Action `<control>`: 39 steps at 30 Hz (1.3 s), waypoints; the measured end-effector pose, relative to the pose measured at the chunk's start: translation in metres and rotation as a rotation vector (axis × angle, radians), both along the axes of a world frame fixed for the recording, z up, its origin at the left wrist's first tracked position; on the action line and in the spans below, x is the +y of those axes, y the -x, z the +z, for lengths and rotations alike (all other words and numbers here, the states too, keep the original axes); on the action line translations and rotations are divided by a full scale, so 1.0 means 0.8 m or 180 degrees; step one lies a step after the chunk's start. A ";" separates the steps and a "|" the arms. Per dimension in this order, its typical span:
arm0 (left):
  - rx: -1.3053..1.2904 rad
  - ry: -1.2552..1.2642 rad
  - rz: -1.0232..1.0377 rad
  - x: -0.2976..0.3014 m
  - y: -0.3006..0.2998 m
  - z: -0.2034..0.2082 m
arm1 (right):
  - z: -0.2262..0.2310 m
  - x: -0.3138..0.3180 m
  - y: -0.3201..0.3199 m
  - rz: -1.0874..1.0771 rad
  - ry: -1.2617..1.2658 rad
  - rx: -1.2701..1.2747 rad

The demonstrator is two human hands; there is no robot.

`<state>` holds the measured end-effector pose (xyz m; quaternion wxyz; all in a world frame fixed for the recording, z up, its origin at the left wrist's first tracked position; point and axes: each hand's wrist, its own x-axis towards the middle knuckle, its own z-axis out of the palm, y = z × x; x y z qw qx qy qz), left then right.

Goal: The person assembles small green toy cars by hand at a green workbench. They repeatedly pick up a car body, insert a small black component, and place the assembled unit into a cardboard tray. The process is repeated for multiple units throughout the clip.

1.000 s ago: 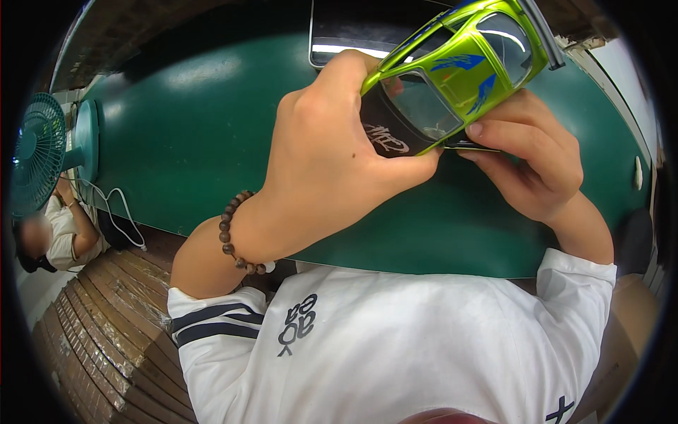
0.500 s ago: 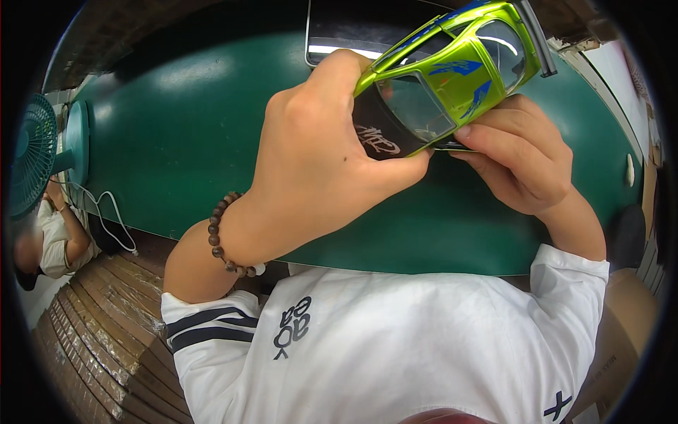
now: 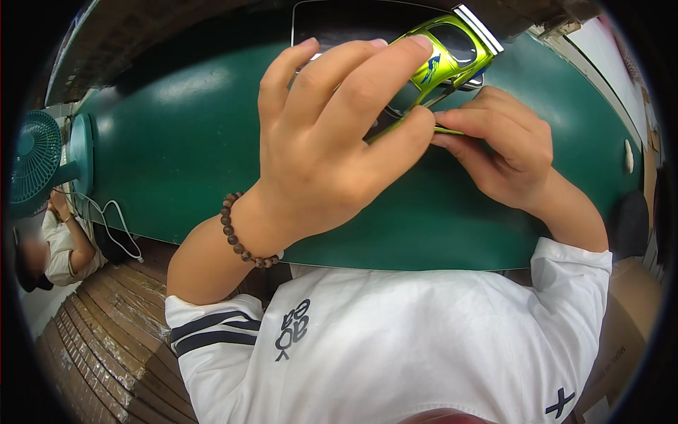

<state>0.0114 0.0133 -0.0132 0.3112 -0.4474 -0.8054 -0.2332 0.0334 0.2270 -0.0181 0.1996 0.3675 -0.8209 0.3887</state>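
Observation:
A lime-green toy car (image 3: pixel 446 71) with blue decals and a rear wing lies at a slant at the far middle of the table. My left hand (image 3: pixel 332 127) covers its front, fingers stretched over the top, index fingertip on the roof and thumb along the near side. It grips the car between them; the bonnet is mostly hidden under it. At the car's near side, my right hand (image 3: pixel 505 141) pinches a thin green panel (image 3: pixel 450 131), which looks like the car's door, between thumb and fingers.
Behind the car sits a dark flat panel (image 3: pixel 332 21) with a pale rim on the green table (image 3: pixel 176 148). A teal fan (image 3: pixel 81 152) stands at the left, its white cable (image 3: pixel 116 212) hanging down. Another person (image 3: pixel 63 244) is at far left. A cardboard box (image 3: pixel 628 304) stands lower right.
The car has turned and shifted left and away, its rear wing now facing up more. My left fingers have moved from round its front to spread over its top. My right hand moved slightly left.

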 end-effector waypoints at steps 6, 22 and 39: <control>0.0195 0.0554 0.0454 0.013 -0.013 -0.001 | -0.006 -0.005 -0.006 -0.0101 -0.0133 0.0042; -0.1143 0.0104 -0.1036 0.002 0.005 -0.011 | -0.007 -0.007 -0.018 -0.0064 -0.0565 0.0138; -0.2690 -0.0078 -0.1690 -0.025 0.012 0.046 | 0.030 -0.007 -0.018 0.0436 0.0085 0.0242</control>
